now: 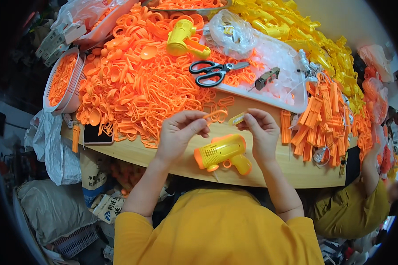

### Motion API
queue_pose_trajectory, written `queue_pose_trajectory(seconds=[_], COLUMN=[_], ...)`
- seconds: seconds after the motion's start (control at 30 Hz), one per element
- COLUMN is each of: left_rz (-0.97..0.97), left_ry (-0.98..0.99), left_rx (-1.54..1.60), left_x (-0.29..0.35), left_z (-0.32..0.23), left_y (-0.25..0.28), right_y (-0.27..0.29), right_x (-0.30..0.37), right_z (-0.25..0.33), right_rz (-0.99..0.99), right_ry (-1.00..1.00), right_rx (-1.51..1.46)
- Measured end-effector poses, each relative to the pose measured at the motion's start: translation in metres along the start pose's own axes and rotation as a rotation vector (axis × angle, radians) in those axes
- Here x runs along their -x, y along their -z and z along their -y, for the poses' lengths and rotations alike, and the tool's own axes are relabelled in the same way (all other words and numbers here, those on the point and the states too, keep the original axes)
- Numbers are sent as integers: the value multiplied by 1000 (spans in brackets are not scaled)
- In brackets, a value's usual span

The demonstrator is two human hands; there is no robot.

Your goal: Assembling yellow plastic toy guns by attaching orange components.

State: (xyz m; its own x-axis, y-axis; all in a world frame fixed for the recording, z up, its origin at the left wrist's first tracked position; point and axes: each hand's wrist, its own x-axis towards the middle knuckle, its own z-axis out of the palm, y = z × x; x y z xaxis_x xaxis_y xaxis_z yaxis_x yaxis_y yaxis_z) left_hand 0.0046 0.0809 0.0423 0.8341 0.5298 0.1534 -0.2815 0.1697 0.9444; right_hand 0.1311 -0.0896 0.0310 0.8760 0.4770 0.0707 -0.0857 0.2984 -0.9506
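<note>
My left hand [180, 132] pinches an orange plastic loop [218, 116] by one end, thumb against fingers. Facing it across a small gap, my right hand [263, 131] grips a small yellow plastic piece [237, 119] with pale markings, between thumb and forefinger. Both hands are raised over the near part of the wooden table [181, 165]. Just below and between them lies a yellow toy gun [225, 150] on its side, with an orange nose and orange trim. A few loose orange loops [225, 102] lie on the wood beyond my hands.
A large heap of orange parts [137, 75] covers the left. Scissors [213, 70] lie by a white tray [296, 99], near another yellow toy gun [181, 37]. Orange pieces with wires [320, 115] are piled right, yellow parts [292, 26] behind. A phone [98, 134] lies left; another person's arm [370, 170] shows right.
</note>
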Motion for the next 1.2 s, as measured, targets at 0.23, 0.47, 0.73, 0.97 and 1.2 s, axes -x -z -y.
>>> queue_pose_trajectory(seconds=[0.23, 0.47, 0.73, 0.97, 1.2], left_rz=[34, -40, -81, -79, -87], left_ry=[408, 455, 490, 561, 524], left_rx=[277, 313, 382, 439, 448], left_x=[31, 37, 38, 39, 39], left_z=[25, 25, 25, 21, 22], left_y=[-34, -43, -41, -42, -44], right_y=[1, 1, 4, 2, 2], right_x=[38, 50, 54, 60, 64], right_z=[-10, -14, -18, -12, -7], right_rz=[-101, -121, -130, -73, -50], right_ry=[-25, -23, 16, 17, 0], right_rx=[-68, -105, -101, -132, -106])
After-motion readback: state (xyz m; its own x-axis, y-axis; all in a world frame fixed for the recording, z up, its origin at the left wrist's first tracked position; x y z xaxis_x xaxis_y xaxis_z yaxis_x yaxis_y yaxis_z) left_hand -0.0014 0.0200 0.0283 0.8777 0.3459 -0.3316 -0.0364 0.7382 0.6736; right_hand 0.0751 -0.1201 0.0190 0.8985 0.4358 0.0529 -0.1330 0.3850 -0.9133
